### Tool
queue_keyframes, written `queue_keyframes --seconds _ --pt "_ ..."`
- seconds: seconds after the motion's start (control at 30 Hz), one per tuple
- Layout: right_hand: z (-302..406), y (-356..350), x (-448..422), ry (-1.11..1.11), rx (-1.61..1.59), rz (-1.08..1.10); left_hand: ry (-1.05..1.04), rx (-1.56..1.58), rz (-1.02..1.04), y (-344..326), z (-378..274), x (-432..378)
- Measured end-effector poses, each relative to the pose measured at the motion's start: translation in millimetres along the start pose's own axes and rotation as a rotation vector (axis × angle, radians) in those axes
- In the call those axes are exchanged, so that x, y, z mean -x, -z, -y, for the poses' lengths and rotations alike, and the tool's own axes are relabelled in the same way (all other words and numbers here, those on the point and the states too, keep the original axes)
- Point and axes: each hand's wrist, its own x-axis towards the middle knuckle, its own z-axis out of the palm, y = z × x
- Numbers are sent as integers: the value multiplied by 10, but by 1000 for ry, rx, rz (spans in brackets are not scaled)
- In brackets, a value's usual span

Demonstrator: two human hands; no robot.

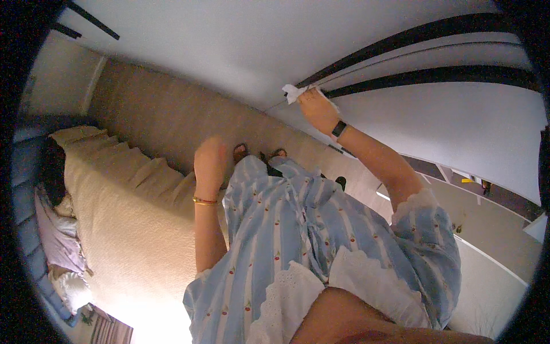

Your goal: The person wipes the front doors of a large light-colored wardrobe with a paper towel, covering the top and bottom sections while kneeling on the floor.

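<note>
My right hand grips a crumpled white cloth or tissue. It presses against the white wardrobe doors, at the lower end of two long black handle strips, the upper strip and the lower strip. A narrow gap between the doors runs between these strips. A dark band sits on that wrist. My left hand hangs low beside the bed, blurred, with gold and red bracelets at the wrist. Its fingers are too smeared to make out, and nothing shows in it.
A bed with a cream blanket and a blue padded headboard stands on the left. My feet in dark sandals are on the wood-look floor. Open shelving with small items is at the right. Another black strip is at upper left.
</note>
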Motion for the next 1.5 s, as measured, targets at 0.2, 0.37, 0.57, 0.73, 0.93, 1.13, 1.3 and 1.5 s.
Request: queue_keyframes --seconds 0.2,0.37,0.57,0.73,0.93,1.13,1.3,1.5 --pt "424 -963 -20 -329 -573 203 77 -50 84 47 -99 216" --pt "398 -765 -336 -359 -905 525 188 -15 162 98 -158 354" --pt "-162 1069 -134 -251 -1359 -125 59 -18 78 9 -95 339" --pt "-797 2337 673 -722 -928 -1158 -32 -73 105 -97 10 201" --pt "-1407 2798 218 -539 436 -923 -174 55 73 -155 -49 8" --pt "-859 2276 16 -504 249 -208 -69 -8 214 -33 -116 49" --pt "-497 1286 -60 -234 -159 -207 -114 -62 217 -131 85 174" --pt "163 -193 -58 -186 -483 122 -36 -55 171 -66 -10 189"
